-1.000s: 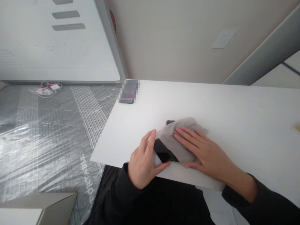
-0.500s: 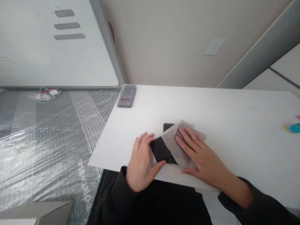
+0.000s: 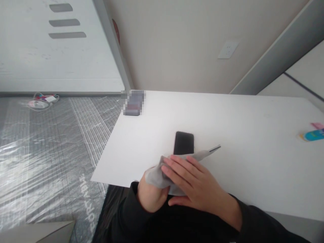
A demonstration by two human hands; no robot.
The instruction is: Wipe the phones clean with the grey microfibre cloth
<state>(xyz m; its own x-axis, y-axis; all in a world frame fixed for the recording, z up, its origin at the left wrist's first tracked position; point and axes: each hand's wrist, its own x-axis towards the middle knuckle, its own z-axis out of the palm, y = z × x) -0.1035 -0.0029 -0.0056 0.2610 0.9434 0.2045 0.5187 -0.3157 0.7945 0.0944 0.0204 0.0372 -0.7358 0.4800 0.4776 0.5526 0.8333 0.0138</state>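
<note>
A light grey cloth (image 3: 158, 177) is draped over the thin, dark, phone-like slab (image 3: 215, 147) that my left hand (image 3: 151, 199) holds near the table's front edge. Only the slab's narrow right end shows past the cloth. The cloth hides most of my left fingers. My right hand (image 3: 193, 184) presses the cloth against the slab from above, its fingers long and close together and its thumb below. Just beyond both hands a phone (image 3: 184, 143) with a black screen lies on the white table (image 3: 243, 145), its near part hidden by cloth and fingers.
A blurred-out dark object (image 3: 134, 104) stands at the table's back left corner. At the right edge is a blue bottle-like item (image 3: 314, 135) with something pink behind it. Plastic sheeting (image 3: 58, 145) covers the floor at left, with a cable bundle (image 3: 42, 102) on it.
My right hand and the cloth have moved left, over the slab and my left fingers. The slab is now tilted nearly edge-on, and more of the phone behind shows.
</note>
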